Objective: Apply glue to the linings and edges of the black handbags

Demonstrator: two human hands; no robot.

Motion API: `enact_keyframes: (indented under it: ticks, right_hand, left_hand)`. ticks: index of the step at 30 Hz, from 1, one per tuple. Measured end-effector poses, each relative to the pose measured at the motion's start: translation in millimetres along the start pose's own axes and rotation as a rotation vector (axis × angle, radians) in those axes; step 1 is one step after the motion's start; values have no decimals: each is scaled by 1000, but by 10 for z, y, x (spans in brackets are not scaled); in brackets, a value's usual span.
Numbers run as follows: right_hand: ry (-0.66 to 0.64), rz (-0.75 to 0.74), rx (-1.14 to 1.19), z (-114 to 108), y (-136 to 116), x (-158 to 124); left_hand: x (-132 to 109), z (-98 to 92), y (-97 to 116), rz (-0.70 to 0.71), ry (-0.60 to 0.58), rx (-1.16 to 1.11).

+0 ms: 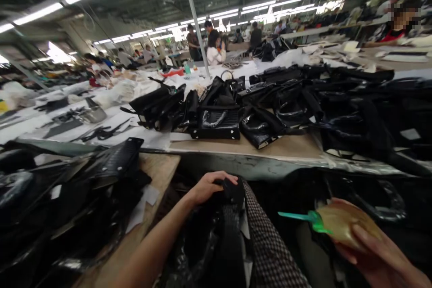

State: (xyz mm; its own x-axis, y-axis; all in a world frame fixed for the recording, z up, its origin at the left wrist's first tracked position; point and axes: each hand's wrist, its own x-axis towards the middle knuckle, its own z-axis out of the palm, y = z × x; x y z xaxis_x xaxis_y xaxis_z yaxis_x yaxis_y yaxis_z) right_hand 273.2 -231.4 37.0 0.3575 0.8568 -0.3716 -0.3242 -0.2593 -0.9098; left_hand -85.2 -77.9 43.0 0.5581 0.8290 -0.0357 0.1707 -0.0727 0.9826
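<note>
no readable text, labels or numbers on anything shown

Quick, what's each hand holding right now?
Left hand: closed on the black bag.
Right hand: holding a tan pad with a green handle.

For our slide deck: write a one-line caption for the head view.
Left hand grips a black bag, right hand holds a green-tipped amber tool, before a table piled with black handbags.

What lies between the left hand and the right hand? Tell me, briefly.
In the head view, a strip of checked fabric runs between the left hand, on a black bag part, and the right hand holding a green-handled tool.
</note>
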Motion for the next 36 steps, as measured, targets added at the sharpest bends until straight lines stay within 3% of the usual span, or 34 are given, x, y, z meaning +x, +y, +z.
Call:
enact_keyframes:
  ticks: [3,9,12,18,26,36]
  right_hand:
    - [37,114,-34,-70,72,-69]
    - [60,36,-213,152,74,-118]
    - [35,0,-284,226,84,-30]
    - [-18,-12,-312,159,193,139]
    - [-71,-130,-548,254,188,165]
    - [-95,-237,-649,381,184,257]
  left_hand:
    - [77,140,-260,-83,-20,-100]
    - [176,359,-499,-107,-96,-204]
    - [191,371,-536,-105,-152,-256]
    - [176,296,-526,-93,-230,-325]
    - [202,292,-531,-120,-231,-292]
    - [204,293,-559,-96,-290,-324]
